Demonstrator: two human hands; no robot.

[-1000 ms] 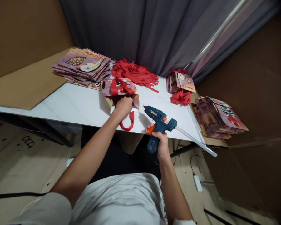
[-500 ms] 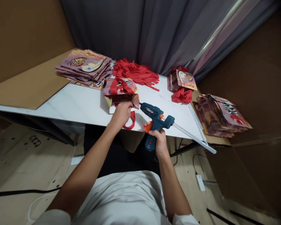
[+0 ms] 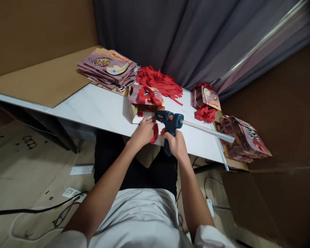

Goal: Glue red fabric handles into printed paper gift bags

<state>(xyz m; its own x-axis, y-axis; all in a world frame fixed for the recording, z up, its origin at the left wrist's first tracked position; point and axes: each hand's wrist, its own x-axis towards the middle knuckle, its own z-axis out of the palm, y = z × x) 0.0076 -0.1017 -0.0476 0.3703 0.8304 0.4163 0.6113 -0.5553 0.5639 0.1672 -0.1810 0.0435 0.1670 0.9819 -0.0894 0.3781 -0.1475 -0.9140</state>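
Note:
A printed paper bag (image 3: 144, 103) lies open on the white table (image 3: 103, 108), with one red ribbon handle across its top. My left hand (image 3: 144, 130) is closed at the bag's near edge, pinching a second red ribbon loop (image 3: 155, 133) against it. My right hand (image 3: 176, 144) grips the handle of a blue glue gun (image 3: 168, 121) with an orange trigger. Its nozzle points left and sits at the bag's near edge, just above my left fingers. A clear glue stick (image 3: 208, 131) juts out of the gun's back to the right.
A stack of flat printed bags (image 3: 107, 67) and a heap of red ribbon strips (image 3: 158, 79) lie at the table's far side. More bags (image 3: 206, 96) and red ribbon (image 3: 204, 113) sit at right, another bag pile (image 3: 244, 136) beyond the table's edge. Cables run over the floor (image 3: 28, 165).
My right hand has brought the glue gun left until its nozzle reached the bag's near edge. My left hand slid toward that edge with the ribbon loop. The view shifted.

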